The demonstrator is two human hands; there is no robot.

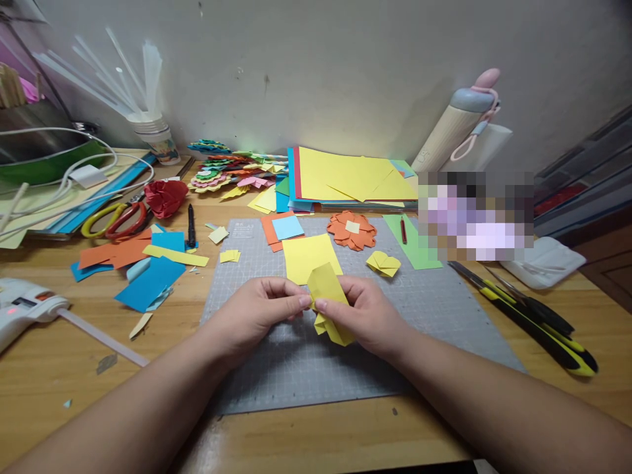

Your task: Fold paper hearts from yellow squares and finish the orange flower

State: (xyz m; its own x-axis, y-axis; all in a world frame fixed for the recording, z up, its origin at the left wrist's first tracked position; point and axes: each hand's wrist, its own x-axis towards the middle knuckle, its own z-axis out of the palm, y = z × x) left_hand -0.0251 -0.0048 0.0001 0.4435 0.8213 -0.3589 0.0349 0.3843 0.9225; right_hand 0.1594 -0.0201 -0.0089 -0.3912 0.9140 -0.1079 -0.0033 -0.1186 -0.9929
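Observation:
A folded piece of yellow paper (328, 289) is held between my two hands above the grey cutting mat (276, 368). My right hand (370, 313) grips it with the thumb pressed on its face. My left hand (269, 303) pinches its left edge between thumb and fingers. Just behind the hands lies a flat yellow sheet (310, 255). Also on the mat are an orange paper flower (351, 230) with a pale square at its middle, a small folded yellow petal shape (384, 263), and a blue square (288, 228) lying on orange paper.
Left are a hot glue gun (29, 306), scissors (126, 217), a black pen (191, 225) and paper scraps (151, 283). A utility knife (538, 326) lies right, below a tilted bottle (451, 122). Coloured sheets (345, 176) are stacked at the wall beside layered paper flowers (232, 174).

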